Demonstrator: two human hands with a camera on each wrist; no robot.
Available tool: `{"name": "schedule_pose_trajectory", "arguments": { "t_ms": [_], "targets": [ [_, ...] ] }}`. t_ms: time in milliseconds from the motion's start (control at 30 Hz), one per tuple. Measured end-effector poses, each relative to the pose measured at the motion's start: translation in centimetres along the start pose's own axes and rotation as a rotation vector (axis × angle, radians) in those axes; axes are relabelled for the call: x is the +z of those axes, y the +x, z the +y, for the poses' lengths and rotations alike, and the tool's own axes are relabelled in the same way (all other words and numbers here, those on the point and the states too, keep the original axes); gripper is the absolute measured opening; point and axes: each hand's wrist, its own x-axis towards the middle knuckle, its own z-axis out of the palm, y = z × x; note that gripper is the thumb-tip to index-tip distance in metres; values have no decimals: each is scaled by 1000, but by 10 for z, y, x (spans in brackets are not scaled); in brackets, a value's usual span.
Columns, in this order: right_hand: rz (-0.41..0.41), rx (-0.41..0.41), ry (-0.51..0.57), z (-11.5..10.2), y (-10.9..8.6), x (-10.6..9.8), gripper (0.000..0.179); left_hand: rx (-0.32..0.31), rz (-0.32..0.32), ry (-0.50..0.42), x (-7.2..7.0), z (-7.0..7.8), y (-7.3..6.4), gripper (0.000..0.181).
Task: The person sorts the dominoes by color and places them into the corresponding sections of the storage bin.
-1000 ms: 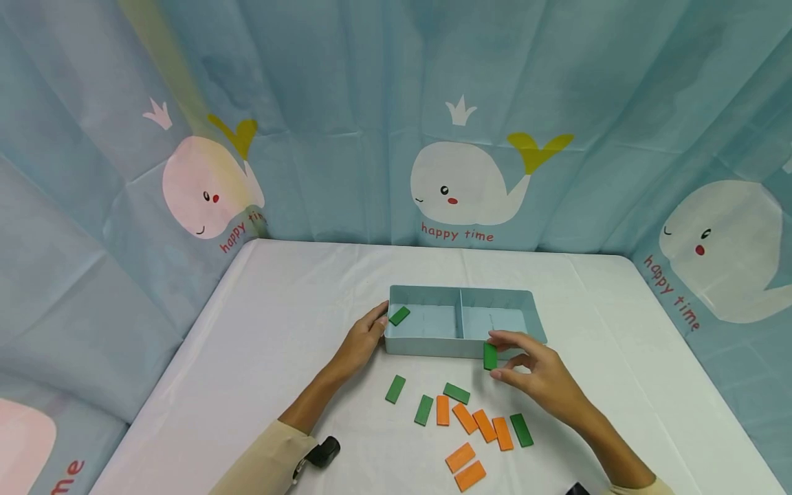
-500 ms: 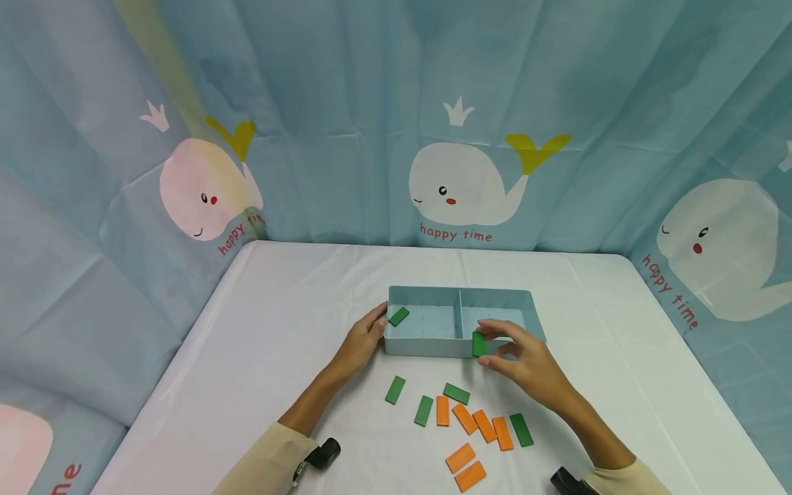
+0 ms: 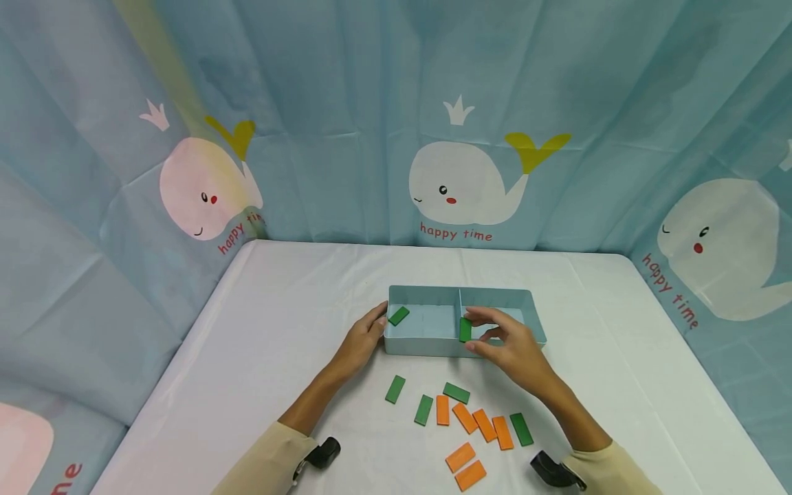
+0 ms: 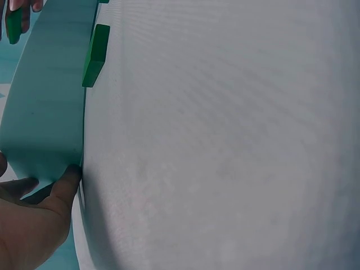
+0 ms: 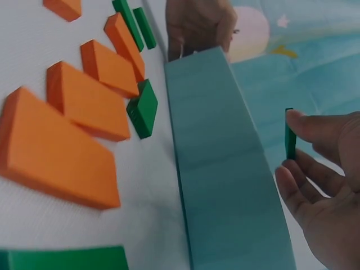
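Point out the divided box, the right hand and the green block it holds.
Divided box (image 3: pixel 423 347), head view: front wall.
Right hand (image 3: pixel 516 352), head view: middle of the hand.
Held green block (image 3: pixel 465 330), head view: middle of its face.

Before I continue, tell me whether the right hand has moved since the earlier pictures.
Yes, the right hand has moved left and farther forward, closer to the box divider.

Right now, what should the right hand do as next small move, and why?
Probably the right hand should move its pinched green block slightly left and lower it into the left compartment: it hangs near the divider, and another green block already lies on that side.
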Motion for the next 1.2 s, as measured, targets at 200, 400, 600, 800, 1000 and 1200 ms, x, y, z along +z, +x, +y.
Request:
{"name": "schedule_pose_trajectory", "arguments": {
  "t_ms": [200,400,600,800,1000,1200],
  "targets": [
    [-3,21,35,-5,8,7,58,-2,1,16,0,0,0,54],
    [-8,30,45,-8,17,16,59,2,5,25,1,0,-1,55],
    [-5,44,42,-9,22,23,58,-16,9,26,1,1,-1,55],
    [-3,32,64,-13,28,30,58,-20,4,11,1,1,-1,55],
    [-14,79,75,-16,34,36,57,-23,2,4,1,0,-1,54],
    [-19,115,76,-18,40,41,57,-15,1,3,0,0,0,55]
  ]
}}
